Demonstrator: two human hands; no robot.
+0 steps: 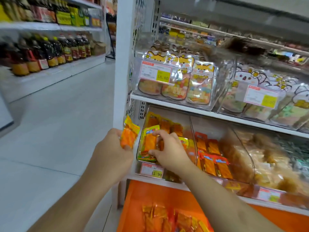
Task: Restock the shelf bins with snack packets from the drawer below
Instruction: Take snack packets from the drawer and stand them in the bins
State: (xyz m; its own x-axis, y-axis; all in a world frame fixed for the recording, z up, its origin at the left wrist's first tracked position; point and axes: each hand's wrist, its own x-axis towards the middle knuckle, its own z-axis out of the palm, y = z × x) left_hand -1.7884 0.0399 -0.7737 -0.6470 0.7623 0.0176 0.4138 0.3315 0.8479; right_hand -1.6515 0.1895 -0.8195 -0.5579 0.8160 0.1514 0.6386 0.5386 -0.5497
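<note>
Shop aisle, white shelving, bottles opposite. Left hand curls round a spare orange packet, held just beside the clear bin, likely queued for stocking. Right hand pinches a yellow-topped packet at the bin's front, seemingly setting it upright. More packets lie in the open orange drawer below. Price tag reads about 11.90; upper tag 18.80.
</note>
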